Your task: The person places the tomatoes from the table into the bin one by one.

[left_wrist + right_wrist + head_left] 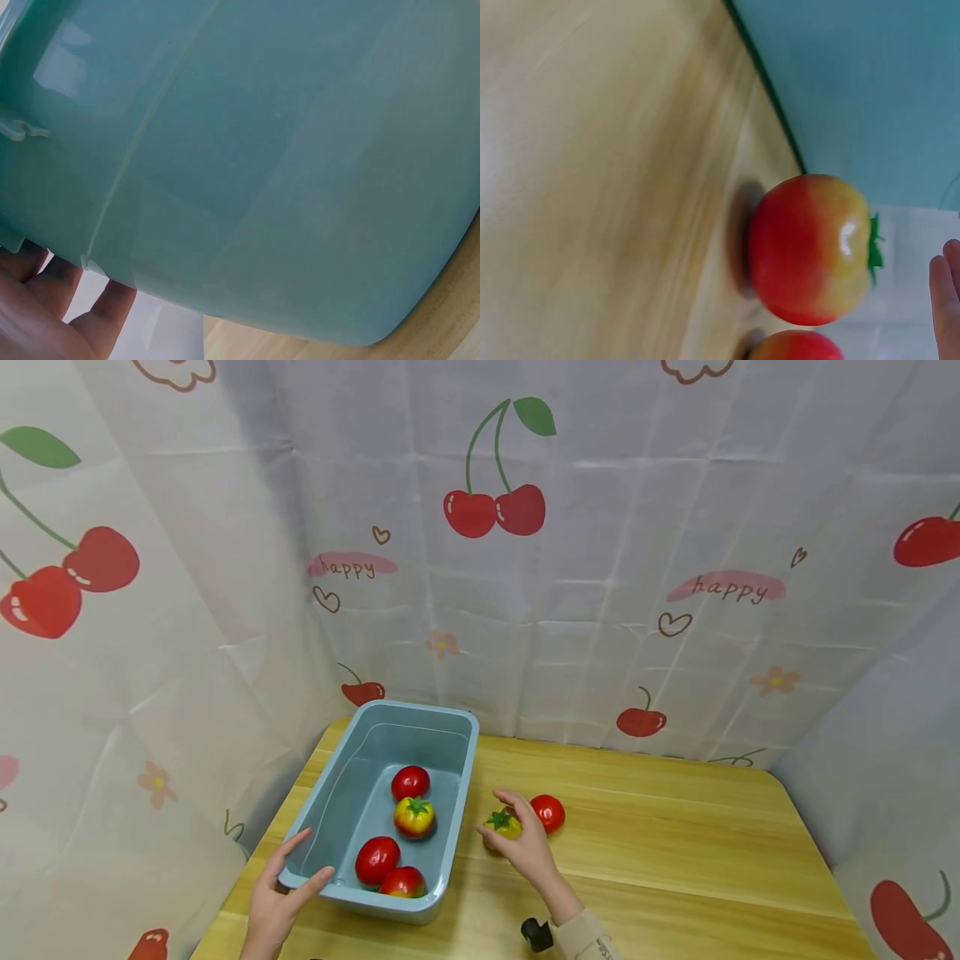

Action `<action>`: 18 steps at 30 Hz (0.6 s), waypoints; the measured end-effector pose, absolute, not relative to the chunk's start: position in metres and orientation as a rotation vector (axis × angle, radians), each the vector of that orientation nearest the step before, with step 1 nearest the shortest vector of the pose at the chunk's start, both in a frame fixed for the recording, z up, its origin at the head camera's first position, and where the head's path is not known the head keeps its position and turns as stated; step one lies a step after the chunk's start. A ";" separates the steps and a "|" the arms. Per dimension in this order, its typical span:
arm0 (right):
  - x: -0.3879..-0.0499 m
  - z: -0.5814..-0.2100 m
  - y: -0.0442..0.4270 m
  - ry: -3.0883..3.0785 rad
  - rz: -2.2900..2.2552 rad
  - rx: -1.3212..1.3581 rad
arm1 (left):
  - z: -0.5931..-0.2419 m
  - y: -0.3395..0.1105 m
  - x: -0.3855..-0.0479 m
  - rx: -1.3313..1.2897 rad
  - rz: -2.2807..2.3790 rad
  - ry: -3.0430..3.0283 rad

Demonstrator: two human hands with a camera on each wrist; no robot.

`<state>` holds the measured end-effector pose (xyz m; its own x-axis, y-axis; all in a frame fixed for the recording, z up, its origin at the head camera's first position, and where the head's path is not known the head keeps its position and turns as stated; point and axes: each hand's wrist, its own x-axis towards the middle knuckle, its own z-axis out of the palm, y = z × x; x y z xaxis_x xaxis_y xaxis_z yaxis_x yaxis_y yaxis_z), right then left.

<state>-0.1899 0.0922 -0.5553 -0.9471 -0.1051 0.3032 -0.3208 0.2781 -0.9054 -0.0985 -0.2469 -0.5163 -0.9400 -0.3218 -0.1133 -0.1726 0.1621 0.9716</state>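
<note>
My left hand [273, 906] [60, 315] rests at the near left corner of the blue bin [456, 810] [262, 172], its fingers and thumb extended and spread at the rim. Right of the bin, my right hand [529, 850] [946, 300] is over a yellow-and-red tomato [504, 827] [806, 251] with a green stem, thumb and fingers apart on either side. In the right wrist view, this tomato lies on its side on the table, with a gap to the visible fingers. A red tomato [549, 813] [799, 346] lies just beyond that hand.
Inside the bin are several tomatoes: a red one [410, 782], a yellow-and-red one [415, 817], and two more [377, 860] near its front end. The wooden table [675, 843] extends rightward. A cherry-print curtain [585, 635] hangs behind.
</note>
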 end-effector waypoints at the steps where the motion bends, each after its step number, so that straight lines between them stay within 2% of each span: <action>1: -0.190 -0.557 0.093 -2.371 1.734 0.382 | -0.516 -0.247 -0.098 0.495 -1.894 -2.305; 18: -0.199 -0.581 0.099 -2.480 1.726 0.269 | -0.514 -0.246 -0.098 0.507 -1.896 -2.309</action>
